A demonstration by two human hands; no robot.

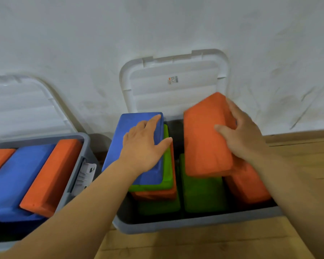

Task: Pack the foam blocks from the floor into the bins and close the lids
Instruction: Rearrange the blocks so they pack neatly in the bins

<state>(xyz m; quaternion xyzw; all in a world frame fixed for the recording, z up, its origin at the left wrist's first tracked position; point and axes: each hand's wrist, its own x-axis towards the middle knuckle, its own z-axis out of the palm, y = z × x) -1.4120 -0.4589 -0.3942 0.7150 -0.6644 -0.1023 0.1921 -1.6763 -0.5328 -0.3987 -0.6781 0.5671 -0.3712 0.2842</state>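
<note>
Left grip [144, 146] lies flat, fingers straight, on blue foam block [120, 139]; right grip [241, 135] clamps orange foam block [202, 146] at three o'clock.

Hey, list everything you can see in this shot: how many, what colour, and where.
bins: 2, grey, on the floor by the wall
lids: 2, white, open, leaning on the wall
sticker: 1, orange-grey, on the centre lid
latch: 1, white, left bin's side
blue blocks: at least 2, one per bin
green blocks: 3, centre bin
held orange block: 1, over the centre bin's right side
other orange blocks: 4, two per bin
wall: white, behind
floor: wooden
left hand: flat on the centre bin's blue block
right hand: grips the held orange block
</note>
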